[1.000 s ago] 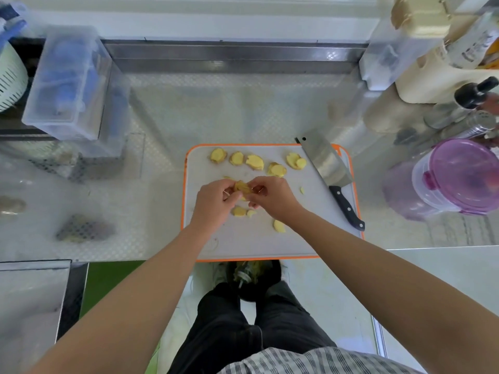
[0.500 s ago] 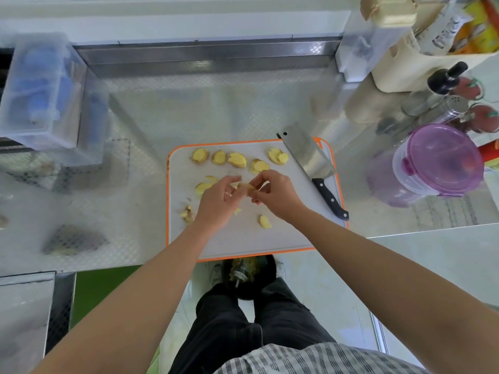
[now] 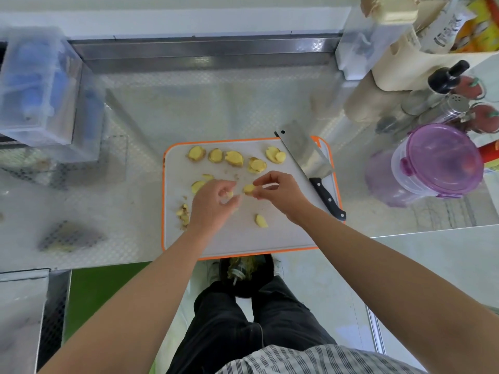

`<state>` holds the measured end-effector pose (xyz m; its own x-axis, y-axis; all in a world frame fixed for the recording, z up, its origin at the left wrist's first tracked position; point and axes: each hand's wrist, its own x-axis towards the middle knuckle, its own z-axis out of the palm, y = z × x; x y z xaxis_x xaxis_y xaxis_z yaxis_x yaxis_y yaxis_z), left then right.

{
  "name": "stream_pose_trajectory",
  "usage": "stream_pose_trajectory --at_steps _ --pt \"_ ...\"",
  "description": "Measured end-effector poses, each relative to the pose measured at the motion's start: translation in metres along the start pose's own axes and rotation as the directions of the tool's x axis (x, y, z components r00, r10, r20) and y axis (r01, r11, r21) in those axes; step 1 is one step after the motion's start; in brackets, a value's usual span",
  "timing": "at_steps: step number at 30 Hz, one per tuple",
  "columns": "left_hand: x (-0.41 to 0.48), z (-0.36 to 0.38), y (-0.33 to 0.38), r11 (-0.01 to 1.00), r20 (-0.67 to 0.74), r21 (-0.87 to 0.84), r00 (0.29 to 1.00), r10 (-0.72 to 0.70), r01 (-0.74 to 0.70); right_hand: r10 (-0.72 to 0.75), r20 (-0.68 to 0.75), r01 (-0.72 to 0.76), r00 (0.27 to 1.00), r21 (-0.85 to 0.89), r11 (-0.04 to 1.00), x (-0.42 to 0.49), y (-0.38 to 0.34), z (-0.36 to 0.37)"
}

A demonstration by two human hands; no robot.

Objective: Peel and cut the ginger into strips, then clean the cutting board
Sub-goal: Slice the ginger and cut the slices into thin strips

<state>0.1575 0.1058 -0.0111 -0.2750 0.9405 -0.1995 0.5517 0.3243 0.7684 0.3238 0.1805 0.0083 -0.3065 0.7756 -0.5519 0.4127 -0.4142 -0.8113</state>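
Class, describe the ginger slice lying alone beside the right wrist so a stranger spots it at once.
Find the orange-rimmed white cutting board on the steel counter. Just left of the wrist of the right hand lies one yellow ginger slice. Unlike the row of slices at the far edge, it lies alone, untouched.

I count 1 cutting board and 1 knife on its right edge. Along the board's far edge I see 6 ginger slices, some overlapping. 2 more lie left of the board's middle, 1 near its front, 1 pinched in the right hand. 1 heap of peel sits at its left edge.
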Motion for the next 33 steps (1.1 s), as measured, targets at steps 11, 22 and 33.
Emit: stream_pose_trajectory --at_steps 11,22,33 --pt "-0.008 -0.008 -0.015 0.911 -0.092 0.409 0.991 0.1 -0.054 -0.099 -0.091 0.075 0.991 -0.242 0.967 0.01 0.013 0.012" --pt "-0.015 -0.01 -0.029 0.855 0.022 0.495 0.986 0.164 -0.153 -0.213 0.005 0.191 0.977 -0.471 0.861 0.015 0.014 0.019" --pt "0.003 0.021 0.012 0.932 0.078 0.313 0.983 0.167 -0.183 -0.226 -0.048 0.193 0.973 -0.371 0.909 0.004 0.02 0.011"
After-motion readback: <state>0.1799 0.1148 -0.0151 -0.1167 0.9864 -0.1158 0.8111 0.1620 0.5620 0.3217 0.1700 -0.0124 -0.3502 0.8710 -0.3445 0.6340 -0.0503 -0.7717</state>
